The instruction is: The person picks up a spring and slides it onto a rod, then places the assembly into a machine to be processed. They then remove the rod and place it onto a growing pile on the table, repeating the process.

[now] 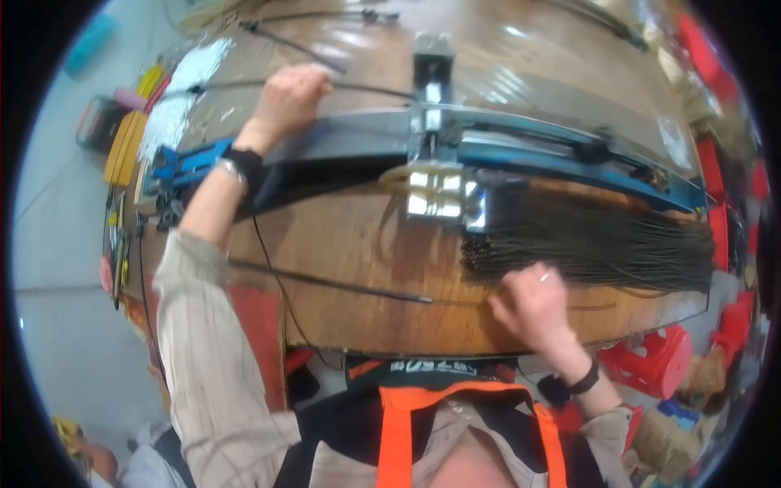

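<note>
Two grips, left hand [293, 102] and right hand [533, 305], look curled, holding what I cannot tell; I'd judge the thin wire [592, 307] light, springy, best pinched mid-length.

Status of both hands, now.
Left hand: closed, at the black cable; grip unclear.
Right hand: fingers curled near the thin brown rod; grip cannot be told.

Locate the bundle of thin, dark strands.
In the head view, the bundle lies right of centre on the brown wooden table, beyond the person's right hand.
</note>
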### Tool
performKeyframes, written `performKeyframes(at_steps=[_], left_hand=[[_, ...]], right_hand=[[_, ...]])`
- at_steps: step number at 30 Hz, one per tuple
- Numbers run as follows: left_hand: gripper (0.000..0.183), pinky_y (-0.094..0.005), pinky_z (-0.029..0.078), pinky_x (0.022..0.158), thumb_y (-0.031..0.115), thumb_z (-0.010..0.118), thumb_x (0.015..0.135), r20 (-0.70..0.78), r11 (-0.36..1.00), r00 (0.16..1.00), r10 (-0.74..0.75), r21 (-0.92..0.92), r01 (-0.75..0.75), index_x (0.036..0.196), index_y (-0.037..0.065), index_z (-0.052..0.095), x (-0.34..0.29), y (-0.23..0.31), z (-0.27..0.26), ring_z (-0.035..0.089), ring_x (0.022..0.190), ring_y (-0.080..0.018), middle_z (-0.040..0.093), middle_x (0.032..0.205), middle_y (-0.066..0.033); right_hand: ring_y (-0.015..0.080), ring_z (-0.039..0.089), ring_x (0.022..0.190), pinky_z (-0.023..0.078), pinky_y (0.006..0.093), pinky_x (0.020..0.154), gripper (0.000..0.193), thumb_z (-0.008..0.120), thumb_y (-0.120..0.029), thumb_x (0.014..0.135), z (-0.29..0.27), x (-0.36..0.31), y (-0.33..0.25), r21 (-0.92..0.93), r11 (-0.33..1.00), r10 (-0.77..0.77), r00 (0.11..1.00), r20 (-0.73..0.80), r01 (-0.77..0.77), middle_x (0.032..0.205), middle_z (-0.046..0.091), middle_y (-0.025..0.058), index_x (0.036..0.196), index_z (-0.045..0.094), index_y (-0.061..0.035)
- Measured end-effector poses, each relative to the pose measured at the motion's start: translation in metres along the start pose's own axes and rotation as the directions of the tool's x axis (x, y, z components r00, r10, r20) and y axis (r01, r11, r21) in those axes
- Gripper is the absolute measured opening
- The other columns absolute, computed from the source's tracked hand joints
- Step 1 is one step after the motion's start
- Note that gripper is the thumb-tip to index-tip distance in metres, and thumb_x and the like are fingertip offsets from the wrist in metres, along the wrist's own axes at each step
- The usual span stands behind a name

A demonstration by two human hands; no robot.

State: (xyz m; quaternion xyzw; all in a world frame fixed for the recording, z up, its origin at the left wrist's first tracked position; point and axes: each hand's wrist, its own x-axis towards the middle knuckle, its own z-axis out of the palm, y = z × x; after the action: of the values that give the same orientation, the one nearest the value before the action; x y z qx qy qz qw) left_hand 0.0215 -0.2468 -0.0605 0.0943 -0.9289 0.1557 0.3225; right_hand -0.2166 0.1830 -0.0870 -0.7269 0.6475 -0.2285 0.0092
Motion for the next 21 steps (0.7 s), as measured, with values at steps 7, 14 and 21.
performKeyframes(at_steps=[7,14,21], left_hand=[[0.013,-0.0435,0.039,0.075,0.026,0.068,0.080,0.162,0.970,0.979,-0.127,-0.185,0.156,0.077,0.015,0.061,-0.058,0.108,-0.052,0.057,0.079,-0.0256,0.058,0.078,-0.0059],[0.024,-0.0424,0.045,0.073,0.020,0.072,0.078,0.489,0.877,0.847,-0.211,-0.288,0.385,0.091,0.007,0.057,-0.123,0.206,-0.102,0.057,0.082,-0.0269,0.055,0.081,-0.0089],[0.018,-0.0364,0.052,0.063,0.002,0.066,0.081,0.131,0.937,0.959,-0.253,-0.213,0.277,0.098,0.004,0.062,-0.038,0.145,-0.161,0.063,0.075,-0.0279,0.063,0.084,-0.0109]], right_hand=[[0.0304,0.054,0.073,0.045,0.0402,0.063,0.038,0.068,0.002,0.068,0.036,-0.017,-0.017,0.082,0.996,-0.036,0.997,0.061,0.031,0.085,0.058,0.0125,0.105,0.060,-0.0027],[0.0284,0.055,0.073,0.047,0.0360,0.063,0.044,0.061,0.011,0.071,0.045,-0.020,-0.017,0.332,0.943,0.009,0.995,-0.097,0.024,0.085,0.056,0.0128,0.114,0.060,-0.0004],[0.0197,0.057,0.074,0.047,0.0300,0.064,0.025,0.055,0.000,0.094,-0.010,-0.072,0.057,0.205,0.953,0.286,0.886,-0.366,-0.222,0.085,0.060,0.0093,0.118,0.062,-0.0011]])
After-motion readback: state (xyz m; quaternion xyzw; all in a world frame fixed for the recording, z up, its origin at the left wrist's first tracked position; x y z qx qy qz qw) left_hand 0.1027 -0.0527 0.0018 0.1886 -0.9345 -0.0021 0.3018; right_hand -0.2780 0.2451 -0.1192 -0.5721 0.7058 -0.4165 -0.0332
